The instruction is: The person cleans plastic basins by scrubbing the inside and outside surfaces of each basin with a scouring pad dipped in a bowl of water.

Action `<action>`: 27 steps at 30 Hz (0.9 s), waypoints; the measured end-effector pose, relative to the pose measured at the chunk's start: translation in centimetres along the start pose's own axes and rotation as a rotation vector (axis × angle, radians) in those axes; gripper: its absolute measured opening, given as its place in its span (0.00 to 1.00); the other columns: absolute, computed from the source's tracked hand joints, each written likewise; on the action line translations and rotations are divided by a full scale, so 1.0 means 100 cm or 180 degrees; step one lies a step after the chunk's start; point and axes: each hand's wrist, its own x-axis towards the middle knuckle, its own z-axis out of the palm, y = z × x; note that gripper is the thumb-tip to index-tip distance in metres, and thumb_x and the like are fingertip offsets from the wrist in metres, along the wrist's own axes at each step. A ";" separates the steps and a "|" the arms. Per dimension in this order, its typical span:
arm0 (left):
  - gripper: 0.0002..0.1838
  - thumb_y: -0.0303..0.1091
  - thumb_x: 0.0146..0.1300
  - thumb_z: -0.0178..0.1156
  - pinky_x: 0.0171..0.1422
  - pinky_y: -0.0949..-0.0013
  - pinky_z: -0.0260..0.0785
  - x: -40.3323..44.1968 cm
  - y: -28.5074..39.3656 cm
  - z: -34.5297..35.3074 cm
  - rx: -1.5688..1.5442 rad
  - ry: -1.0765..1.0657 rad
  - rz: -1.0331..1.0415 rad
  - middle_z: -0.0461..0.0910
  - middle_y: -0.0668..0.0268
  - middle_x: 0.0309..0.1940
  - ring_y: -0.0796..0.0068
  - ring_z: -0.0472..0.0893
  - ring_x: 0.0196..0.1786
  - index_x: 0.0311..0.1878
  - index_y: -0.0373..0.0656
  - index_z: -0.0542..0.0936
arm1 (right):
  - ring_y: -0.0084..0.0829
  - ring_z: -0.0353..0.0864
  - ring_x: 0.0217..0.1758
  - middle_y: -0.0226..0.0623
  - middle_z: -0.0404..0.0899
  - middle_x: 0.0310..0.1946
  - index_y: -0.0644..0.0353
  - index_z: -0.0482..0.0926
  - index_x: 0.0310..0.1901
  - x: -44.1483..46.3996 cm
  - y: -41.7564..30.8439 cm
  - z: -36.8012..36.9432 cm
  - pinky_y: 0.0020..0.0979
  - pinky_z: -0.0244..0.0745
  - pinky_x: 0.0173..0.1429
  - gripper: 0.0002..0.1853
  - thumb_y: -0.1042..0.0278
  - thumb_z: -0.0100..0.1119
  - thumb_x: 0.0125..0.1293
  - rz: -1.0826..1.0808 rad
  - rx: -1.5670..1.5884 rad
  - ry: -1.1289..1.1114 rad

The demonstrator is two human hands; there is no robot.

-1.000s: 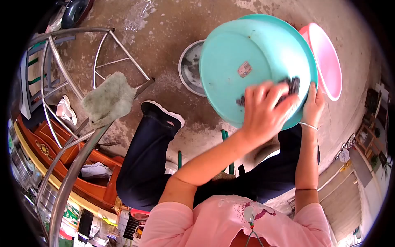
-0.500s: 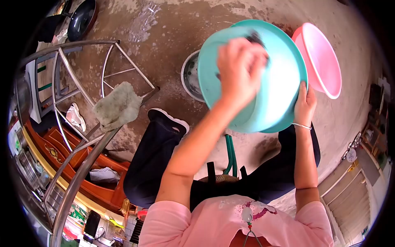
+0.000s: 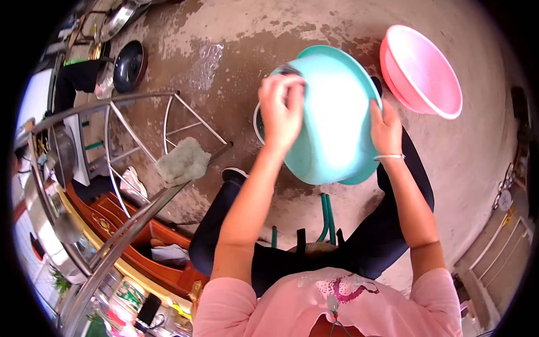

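Note:
A teal plastic basin point(image 3: 337, 123) is tilted on its side above my lap. My right hand point(image 3: 386, 128) grips its rim on the right, thumb and fingers closed around the edge. My left hand point(image 3: 282, 109) is closed on a dark scrubbing pad point(image 3: 289, 70), pressed to the basin's upper left side. The pad is mostly hidden by my fingers and slightly blurred, so its exact kind is unclear. Behind the basin's left side, the rim of a metal bowl point(image 3: 257, 124) peeks out, mostly covered.
A pink basin point(image 3: 429, 73) lies tilted at the upper right. On the left, a metal frame point(image 3: 132, 210) carries a pale cloth point(image 3: 183, 162). A black pan point(image 3: 129, 66) rests on the wet floor point(image 3: 247, 48), near another person's leg point(image 3: 78, 76). Green stool legs point(image 3: 327, 219) show below.
My left hand has moved left across the basin with the pad, to its upper left side. The basin has turned slightly, with my right hand still on its rim. The view has shifted.

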 end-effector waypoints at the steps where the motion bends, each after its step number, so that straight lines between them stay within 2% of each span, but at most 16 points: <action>1: 0.06 0.30 0.62 0.60 0.56 0.63 0.65 -0.010 0.030 -0.002 0.0420 -0.0293 0.0470 0.77 0.64 0.40 0.65 0.76 0.47 0.42 0.45 0.81 | 0.52 0.75 0.29 0.56 0.73 0.26 0.66 0.74 0.35 0.001 0.000 0.002 0.40 0.70 0.36 0.16 0.59 0.51 0.71 -0.0055 0.0024 0.0006; 4: 0.07 0.34 0.55 0.64 0.51 0.65 0.59 -0.050 0.117 -0.001 0.1791 -0.0882 0.1451 0.77 0.73 0.38 0.70 0.75 0.46 0.37 0.53 0.82 | 0.57 0.77 0.33 0.55 0.76 0.26 0.63 0.75 0.35 -0.005 -0.013 0.004 0.45 0.71 0.34 0.12 0.62 0.54 0.68 -0.0248 0.0277 -0.0081; 6: 0.07 0.36 0.52 0.65 0.48 0.64 0.59 -0.058 0.129 0.008 0.1910 -0.0896 0.1723 0.77 0.75 0.38 0.72 0.75 0.46 0.35 0.58 0.82 | 0.56 0.78 0.31 0.53 0.76 0.24 0.61 0.76 0.36 -0.017 -0.026 0.003 0.46 0.71 0.32 0.09 0.63 0.56 0.67 -0.0798 0.0377 -0.0191; 7: 0.08 0.36 0.51 0.65 0.46 0.63 0.59 -0.053 0.130 0.003 0.1882 -0.0990 0.1657 0.76 0.76 0.37 0.73 0.75 0.45 0.36 0.59 0.82 | 0.55 0.78 0.29 0.51 0.76 0.23 0.59 0.75 0.36 -0.017 -0.030 -0.001 0.47 0.72 0.32 0.07 0.65 0.56 0.66 -0.0830 0.0500 -0.0197; 8: 0.06 0.37 0.51 0.64 0.46 0.64 0.59 -0.044 0.132 0.002 0.2020 -0.0681 0.1880 0.75 0.76 0.34 0.74 0.75 0.42 0.34 0.58 0.81 | 0.55 0.78 0.29 0.51 0.76 0.23 0.59 0.75 0.36 -0.022 -0.033 -0.005 0.47 0.72 0.32 0.07 0.65 0.56 0.66 -0.0808 0.0574 -0.0156; 10: 0.06 0.37 0.54 0.64 0.47 0.61 0.63 -0.018 0.136 -0.008 0.2231 -0.0353 0.1533 0.77 0.73 0.36 0.69 0.76 0.42 0.36 0.56 0.82 | 0.54 0.79 0.29 0.50 0.77 0.23 0.58 0.75 0.36 -0.031 -0.038 -0.012 0.47 0.72 0.32 0.07 0.64 0.57 0.65 -0.1000 0.0629 -0.0216; 12: 0.05 0.37 0.59 0.62 0.49 0.60 0.68 0.026 0.114 -0.022 0.1904 -0.0096 0.1055 0.80 0.67 0.38 0.64 0.78 0.43 0.38 0.52 0.83 | 0.52 0.79 0.28 0.49 0.77 0.23 0.57 0.76 0.37 -0.038 -0.040 -0.027 0.45 0.73 0.31 0.07 0.63 0.57 0.65 -0.1097 0.0661 -0.0240; 14: 0.07 0.38 0.62 0.60 0.50 0.60 0.71 0.064 0.085 -0.043 0.1343 -0.0451 -0.0229 0.82 0.63 0.39 0.61 0.79 0.43 0.39 0.48 0.83 | 0.51 0.79 0.28 0.48 0.78 0.23 0.57 0.77 0.38 -0.044 -0.039 -0.039 0.44 0.73 0.31 0.08 0.62 0.58 0.65 -0.1263 0.0920 -0.0275; 17: 0.08 0.39 0.62 0.59 0.50 0.60 0.71 0.068 0.100 -0.051 0.1718 -0.0617 -0.0094 0.82 0.62 0.38 0.61 0.80 0.43 0.38 0.48 0.84 | 0.51 0.80 0.29 0.48 0.78 0.24 0.57 0.78 0.38 -0.049 -0.042 -0.045 0.44 0.73 0.31 0.08 0.62 0.58 0.65 -0.1173 0.1234 -0.0241; 18: 0.08 0.40 0.62 0.59 0.49 0.60 0.71 0.052 0.129 -0.046 0.1927 -0.0585 0.0543 0.82 0.63 0.38 0.60 0.79 0.43 0.38 0.48 0.83 | 0.51 0.80 0.29 0.48 0.78 0.25 0.58 0.78 0.37 -0.049 -0.043 -0.045 0.44 0.73 0.31 0.08 0.62 0.59 0.65 -0.1073 0.1336 -0.0243; 20: 0.09 0.41 0.61 0.60 0.53 0.52 0.66 0.006 0.189 -0.038 0.2097 -0.0990 0.1140 0.79 0.64 0.41 0.57 0.76 0.47 0.39 0.49 0.82 | 0.52 0.79 0.30 0.49 0.78 0.25 0.58 0.78 0.35 -0.050 -0.044 -0.048 0.45 0.73 0.32 0.08 0.62 0.58 0.63 -0.1053 0.1407 -0.0233; 21: 0.10 0.40 0.61 0.60 0.52 0.52 0.64 -0.019 0.203 -0.032 0.2825 -0.1186 0.1465 0.79 0.62 0.42 0.57 0.75 0.49 0.41 0.48 0.81 | 0.53 0.79 0.29 0.50 0.78 0.25 0.58 0.77 0.35 -0.050 -0.044 -0.045 0.46 0.73 0.32 0.08 0.63 0.59 0.61 -0.1257 0.1207 -0.0080; 22: 0.10 0.38 0.58 0.62 0.53 0.53 0.63 -0.045 0.217 -0.025 0.3333 -0.0988 0.2112 0.79 0.60 0.42 0.56 0.76 0.46 0.41 0.47 0.80 | 0.54 0.78 0.28 0.50 0.77 0.25 0.58 0.76 0.36 -0.049 -0.045 -0.046 0.47 0.73 0.32 0.07 0.65 0.59 0.60 -0.1395 0.1005 0.0013; 23: 0.10 0.38 0.57 0.64 0.51 0.56 0.63 -0.055 0.215 -0.024 0.2637 -0.0873 0.2313 0.78 0.63 0.42 0.59 0.76 0.46 0.42 0.50 0.80 | 0.54 0.78 0.28 0.50 0.77 0.25 0.58 0.75 0.37 -0.050 -0.045 -0.040 0.48 0.73 0.32 0.08 0.65 0.59 0.60 -0.1558 0.1042 0.0235; 25: 0.10 0.37 0.55 0.65 0.49 0.58 0.63 -0.058 0.222 -0.033 0.2544 -0.0748 0.2139 0.77 0.67 0.40 0.62 0.76 0.45 0.41 0.53 0.81 | 0.56 0.77 0.29 0.52 0.76 0.24 0.58 0.75 0.37 -0.060 -0.047 -0.029 0.50 0.71 0.34 0.08 0.63 0.58 0.62 -0.1632 0.1503 0.0149; 27: 0.09 0.36 0.55 0.65 0.50 0.58 0.63 -0.041 0.224 -0.037 0.2455 -0.0601 0.1744 0.77 0.68 0.39 0.62 0.75 0.47 0.40 0.52 0.82 | 0.56 0.77 0.30 0.52 0.76 0.24 0.58 0.75 0.35 -0.061 -0.055 -0.029 0.50 0.71 0.35 0.10 0.60 0.56 0.65 -0.1308 0.1409 -0.0122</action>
